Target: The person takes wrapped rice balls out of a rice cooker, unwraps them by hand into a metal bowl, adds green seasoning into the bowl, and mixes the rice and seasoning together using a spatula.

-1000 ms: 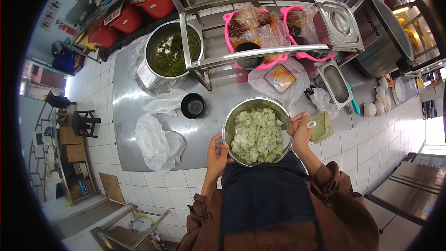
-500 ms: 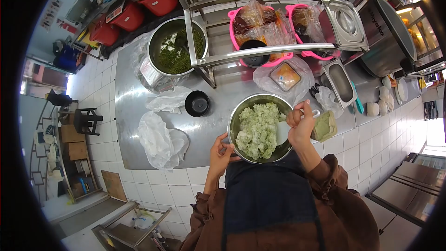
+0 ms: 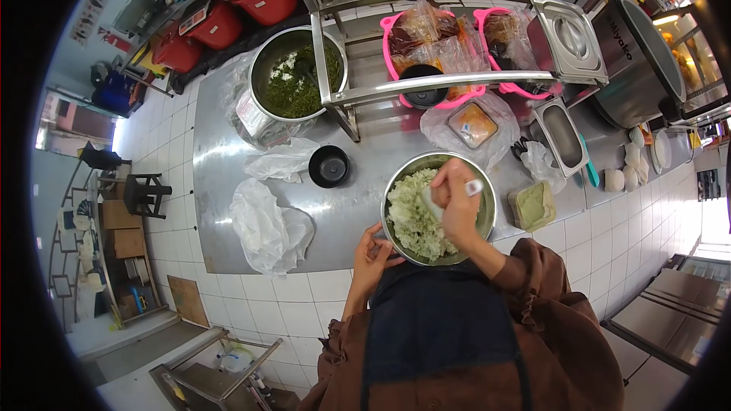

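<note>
A round metal bowl [image 3: 489, 221] sits at the table's front edge, holding pale green, clumpy, rice-like food [image 3: 415, 217]. My left hand [image 3: 371, 259] grips the bowl's left side, fingers against its outer wall. Above the bowl, my right hand [image 3: 454, 199] is closed around the handle of a white spatula [image 3: 474, 187]. Its blade goes down into the green food and is partly hidden by the hand. To the right of the bowl stands a small square tub [image 3: 533, 207] with a pale green paste-like coating.
Left of the bowl are a black cup [image 3: 329, 167] and crumpled plastic bags [image 3: 266, 228]. A larger metal bowl [image 3: 255, 91] of dark green shreds stands at the back left. Behind are a metal rack [image 3: 449, 81], pink baskets [image 3: 388, 46], a clear food box [image 3: 472, 125] and a steel pan [image 3: 562, 137].
My right hand has moved left from the bowl's right rim to over its middle, tilting the spatula and pushing into the food. My left hand stays at the bowl's side.
</note>
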Demonstrator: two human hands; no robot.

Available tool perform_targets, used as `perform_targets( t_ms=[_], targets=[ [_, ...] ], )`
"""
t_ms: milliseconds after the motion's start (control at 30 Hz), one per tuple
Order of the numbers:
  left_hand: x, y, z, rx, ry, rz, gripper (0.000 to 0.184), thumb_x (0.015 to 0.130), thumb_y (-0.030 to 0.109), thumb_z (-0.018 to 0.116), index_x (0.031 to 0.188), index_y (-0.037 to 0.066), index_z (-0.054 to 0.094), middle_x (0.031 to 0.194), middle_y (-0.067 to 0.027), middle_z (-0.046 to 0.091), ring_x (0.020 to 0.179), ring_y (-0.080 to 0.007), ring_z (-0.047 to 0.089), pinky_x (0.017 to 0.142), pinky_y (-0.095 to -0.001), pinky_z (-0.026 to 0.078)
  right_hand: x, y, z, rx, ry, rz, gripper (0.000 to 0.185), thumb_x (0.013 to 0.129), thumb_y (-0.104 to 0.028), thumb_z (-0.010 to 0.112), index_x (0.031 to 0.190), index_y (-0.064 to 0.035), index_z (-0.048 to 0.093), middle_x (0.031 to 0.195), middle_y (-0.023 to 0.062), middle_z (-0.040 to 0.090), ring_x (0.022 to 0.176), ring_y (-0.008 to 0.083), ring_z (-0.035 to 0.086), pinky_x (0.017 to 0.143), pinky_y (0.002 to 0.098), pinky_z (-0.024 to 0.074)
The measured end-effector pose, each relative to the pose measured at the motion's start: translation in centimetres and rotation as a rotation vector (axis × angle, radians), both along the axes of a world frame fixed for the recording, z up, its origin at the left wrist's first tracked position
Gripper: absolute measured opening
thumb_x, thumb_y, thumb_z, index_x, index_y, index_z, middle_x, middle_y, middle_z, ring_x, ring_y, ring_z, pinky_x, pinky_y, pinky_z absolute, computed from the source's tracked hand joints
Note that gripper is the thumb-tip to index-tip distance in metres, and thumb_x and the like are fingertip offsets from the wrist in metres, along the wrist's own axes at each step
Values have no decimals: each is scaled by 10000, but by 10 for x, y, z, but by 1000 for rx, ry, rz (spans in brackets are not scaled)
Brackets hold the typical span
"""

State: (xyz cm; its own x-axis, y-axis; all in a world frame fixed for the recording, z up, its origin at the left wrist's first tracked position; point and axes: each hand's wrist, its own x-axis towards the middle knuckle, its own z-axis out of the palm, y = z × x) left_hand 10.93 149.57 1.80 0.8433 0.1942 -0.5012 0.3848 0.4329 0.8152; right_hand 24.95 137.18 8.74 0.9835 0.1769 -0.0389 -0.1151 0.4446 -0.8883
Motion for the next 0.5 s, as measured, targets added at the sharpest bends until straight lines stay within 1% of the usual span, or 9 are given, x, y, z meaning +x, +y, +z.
perform_targets(
  t_ms=[67,100,133,200,333,400,433,467,500],
  targets=[
    [0,-1,0,2,5,0,453,864,83,533,1276,40,350,864,-46,526,821,-165,576,715,-346,563,13,-14,13,15,1,-58,391,958,-284,360,671,-39,459,454,-55,266,394,24,198,393,216,163],
    [1,-1,0,7,5,-6,456,862,77,532,1278,42,350,865,-42,520,822,-160,570,716,-341,562,19,-21,21,124,-18,3,386,963,-295,338,693,-43,447,435,-51,225,373,43,172,386,229,160],
    [1,0,0,7,7,-2,456,862,77,532,1278,42,350,865,-42,520,822,-160,570,716,-341,562,21,-19,19,124,-16,8,386,963,-295,338,693,-43,447,435,-51,225,373,43,172,386,229,160],
    [3,0,1,-2,31,-5,466,854,64,535,1281,45,348,864,-42,521,811,-158,572,713,-334,560,26,-15,9,331,73,-2,371,964,-308,328,725,-47,436,430,-49,202,361,62,165,375,244,154],
    [3,-4,-1,19,27,22,461,845,49,540,1268,41,356,855,-44,516,807,-153,572,709,-332,559,15,-6,-35,342,142,-64,360,967,-309,320,734,-53,419,427,-46,198,356,70,169,367,254,154],
    [5,-7,-7,27,15,82,409,842,4,519,1225,50,384,839,-33,524,779,-121,582,659,-280,558,2,-13,-53,196,113,-94,359,971,-307,302,730,-58,398,429,-40,199,359,66,172,363,254,159],
    [7,-8,-10,23,20,85,409,842,4,519,1225,50,384,839,-33,524,779,-121,582,659,-280,558,-2,-16,-58,163,71,-54,356,973,-299,299,721,-63,390,434,-37,209,361,61,175,361,249,166],
    [7,-9,-13,47,25,93,413,833,-2,522,1217,51,381,824,-36,526,745,-110,579,634,-260,549,-4,-20,-59,159,78,-57,356,973,-299,299,721,-63,390,434,-37,209,361,61,175,361,249,166],
    [7,-9,-15,72,27,96,417,825,-9,525,1209,53,377,809,-38,528,710,-100,575,608,-241,539,-6,-23,-58,97,29,8,355,972,-297,301,720,-63,390,439,-37,219,364,58,180,362,242,173]
  ],
)
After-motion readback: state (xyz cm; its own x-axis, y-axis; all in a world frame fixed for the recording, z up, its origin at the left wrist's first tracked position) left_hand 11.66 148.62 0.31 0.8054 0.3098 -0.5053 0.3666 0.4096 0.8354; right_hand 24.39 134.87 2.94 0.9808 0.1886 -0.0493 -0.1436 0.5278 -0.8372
